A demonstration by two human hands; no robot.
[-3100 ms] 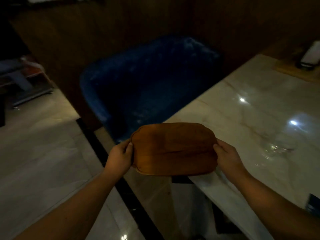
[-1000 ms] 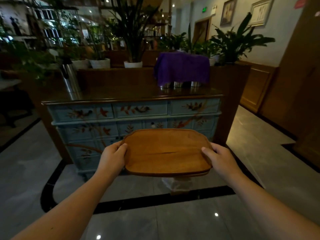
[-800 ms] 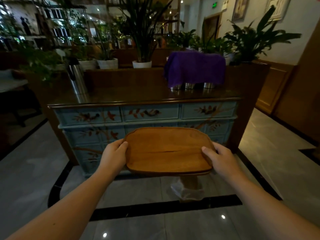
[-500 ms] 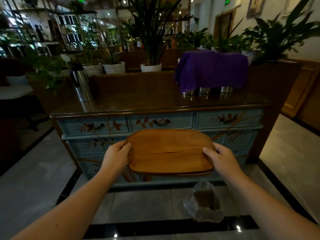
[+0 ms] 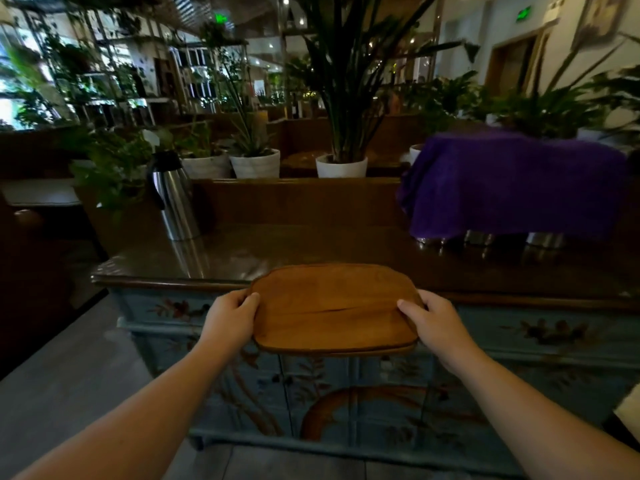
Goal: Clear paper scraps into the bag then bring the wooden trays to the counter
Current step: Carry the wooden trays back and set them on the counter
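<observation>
Plainly, the wooden tray is off every surface, carried level in front of the person with its far edge just over the front lip of the counter. The left hand is closed on the tray's left end, thumb on top and fingers curled beneath; the right hand clamps the right end the same way. A dark seam along the near rim suggests more than one tray stacked, though that is hard to confirm.

The likeliest slip, in my judgement, is catching the tray's underside on the counter's raised front edge while it goes forward, which would jolt the grip or shift a lower tray out of the stack. The polished top also looks slick, so a tray set down with a push could slide on.

Going across the counter: at the left stands a steel thermos jug with a black handle, well clear of the tray. Behind it a row of white plant pots sits beyond a wooden back panel. The middle stretch of the top directly ahead is bare and unobstructed. At the right a purple cloth drapes over metal containers; drifting right would crowd them. No paper scraps or bag show.
</observation>
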